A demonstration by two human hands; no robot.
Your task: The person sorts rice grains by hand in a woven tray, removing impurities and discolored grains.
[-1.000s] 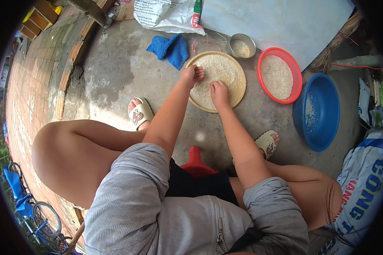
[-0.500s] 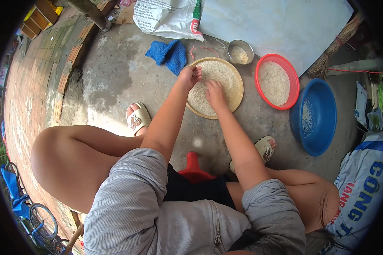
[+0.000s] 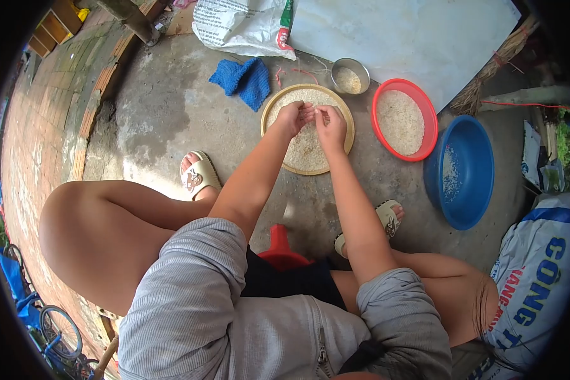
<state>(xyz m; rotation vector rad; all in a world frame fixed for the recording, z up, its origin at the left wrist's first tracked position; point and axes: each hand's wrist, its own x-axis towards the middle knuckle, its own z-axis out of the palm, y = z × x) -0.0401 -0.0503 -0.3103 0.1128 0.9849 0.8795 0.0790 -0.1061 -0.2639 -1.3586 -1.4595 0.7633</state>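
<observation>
A round woven tray [image 3: 269,117] of white rice grains [image 3: 305,152] lies on the concrete floor. Over its middle, my left hand [image 3: 296,116] is held palm up with its fingers curled. My right hand [image 3: 330,125] is beside it, fingertips pinched together at the left fingertips. Whatever either hand holds is too small to make out. Right of the tray is a red basin [image 3: 402,121] filled with rice, and behind the tray stands a metal bowl [image 3: 350,76] with some grains.
A blue basin [image 3: 460,174] with a few grains is at the right. A blue cloth [image 3: 242,81] lies left of the tray. Behind are a white sack [image 3: 244,25] and a pale sheet [image 3: 399,38]. A printed sack [image 3: 538,272] stands at the lower right.
My right hand has lifted from the rice and moved up to the fingertips of my left hand. The whole view has shifted slightly.
</observation>
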